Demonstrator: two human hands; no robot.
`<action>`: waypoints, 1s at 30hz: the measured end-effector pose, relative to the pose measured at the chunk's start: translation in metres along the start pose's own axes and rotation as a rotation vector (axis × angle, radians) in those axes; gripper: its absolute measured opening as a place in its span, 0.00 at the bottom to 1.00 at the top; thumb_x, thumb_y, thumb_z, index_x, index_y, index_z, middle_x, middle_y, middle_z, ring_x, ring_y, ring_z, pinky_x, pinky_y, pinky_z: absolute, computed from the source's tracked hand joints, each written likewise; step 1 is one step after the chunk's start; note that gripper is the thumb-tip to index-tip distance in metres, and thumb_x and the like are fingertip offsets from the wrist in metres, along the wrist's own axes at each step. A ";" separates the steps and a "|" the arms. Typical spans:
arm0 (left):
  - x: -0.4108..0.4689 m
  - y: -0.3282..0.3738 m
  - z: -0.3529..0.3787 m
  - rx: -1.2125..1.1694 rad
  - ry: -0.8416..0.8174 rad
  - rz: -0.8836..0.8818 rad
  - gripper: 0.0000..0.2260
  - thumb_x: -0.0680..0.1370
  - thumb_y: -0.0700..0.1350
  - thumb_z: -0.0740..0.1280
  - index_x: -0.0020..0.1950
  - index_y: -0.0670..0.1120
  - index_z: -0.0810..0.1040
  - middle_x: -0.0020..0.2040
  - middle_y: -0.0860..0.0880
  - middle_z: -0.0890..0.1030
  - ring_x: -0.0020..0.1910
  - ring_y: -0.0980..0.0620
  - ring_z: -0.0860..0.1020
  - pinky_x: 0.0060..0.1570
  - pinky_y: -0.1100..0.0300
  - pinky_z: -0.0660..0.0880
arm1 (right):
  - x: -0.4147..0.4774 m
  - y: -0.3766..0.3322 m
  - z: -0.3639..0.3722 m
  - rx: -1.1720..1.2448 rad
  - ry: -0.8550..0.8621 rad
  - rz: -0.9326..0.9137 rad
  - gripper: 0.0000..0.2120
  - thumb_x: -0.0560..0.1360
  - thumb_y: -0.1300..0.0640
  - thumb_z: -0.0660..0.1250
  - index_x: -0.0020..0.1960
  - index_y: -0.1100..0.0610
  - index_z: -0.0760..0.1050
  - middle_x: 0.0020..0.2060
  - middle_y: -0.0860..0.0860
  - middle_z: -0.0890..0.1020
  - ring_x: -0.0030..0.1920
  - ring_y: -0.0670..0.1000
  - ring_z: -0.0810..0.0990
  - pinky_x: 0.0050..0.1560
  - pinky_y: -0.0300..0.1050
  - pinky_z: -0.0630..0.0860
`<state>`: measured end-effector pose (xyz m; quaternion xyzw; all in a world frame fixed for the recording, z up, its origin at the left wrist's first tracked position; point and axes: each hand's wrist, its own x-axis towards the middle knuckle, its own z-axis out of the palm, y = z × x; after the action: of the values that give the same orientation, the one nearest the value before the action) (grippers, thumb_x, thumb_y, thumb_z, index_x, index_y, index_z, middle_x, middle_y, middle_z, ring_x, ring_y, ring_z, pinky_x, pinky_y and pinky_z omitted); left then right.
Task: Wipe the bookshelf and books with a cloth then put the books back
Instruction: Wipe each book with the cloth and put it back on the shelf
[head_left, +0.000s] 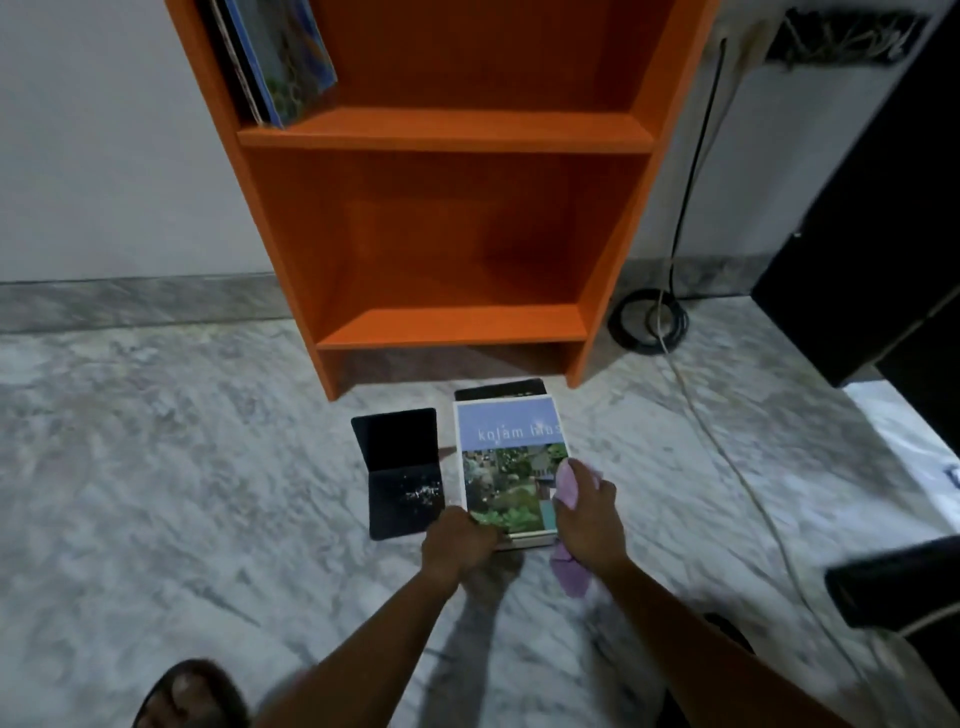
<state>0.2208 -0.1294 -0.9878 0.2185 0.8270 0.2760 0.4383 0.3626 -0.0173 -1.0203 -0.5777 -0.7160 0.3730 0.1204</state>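
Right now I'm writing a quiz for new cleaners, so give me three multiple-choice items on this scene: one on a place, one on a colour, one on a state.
1. Where is the book under the cloth? A. on a shelf; B. on the floor before the orange bookshelf; C. on a chair.
2. What colour is the cloth? A. green; B. yellow; C. pink.
3. What is the right hand doing? A. holding the cloth on the book's cover; B. hanging idle; C. gripping the bookshelf.
Answers: B, the book lies at the bookshelf's foot; C, pink fabric shows beside the fingers; A, its fingers curl round the cloth while the left hand grips the book's near edge.
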 end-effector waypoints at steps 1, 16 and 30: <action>0.005 -0.001 -0.001 -0.032 0.023 -0.019 0.17 0.71 0.53 0.74 0.45 0.38 0.80 0.49 0.39 0.84 0.50 0.41 0.83 0.41 0.57 0.74 | 0.000 0.002 0.000 -0.010 0.002 -0.011 0.27 0.77 0.58 0.68 0.75 0.51 0.67 0.64 0.63 0.71 0.63 0.68 0.75 0.57 0.55 0.74; -0.017 0.045 -0.031 -0.825 -0.345 0.246 0.19 0.82 0.29 0.58 0.69 0.44 0.75 0.57 0.33 0.83 0.48 0.42 0.85 0.42 0.53 0.83 | -0.059 -0.070 0.010 0.230 0.034 -0.426 0.19 0.79 0.38 0.55 0.69 0.24 0.65 0.76 0.44 0.68 0.75 0.50 0.67 0.75 0.57 0.65; -0.065 0.057 -0.095 -0.638 -0.481 0.360 0.28 0.82 0.28 0.58 0.75 0.53 0.70 0.63 0.43 0.83 0.57 0.36 0.83 0.47 0.46 0.84 | 0.047 -0.135 -0.012 0.515 0.061 -0.343 0.16 0.83 0.38 0.55 0.70 0.33 0.69 0.78 0.54 0.64 0.78 0.58 0.62 0.75 0.65 0.62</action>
<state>0.1808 -0.1505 -0.8674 0.2708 0.5236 0.5311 0.6087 0.2566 0.0233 -0.9334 -0.4100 -0.6808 0.4990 0.3456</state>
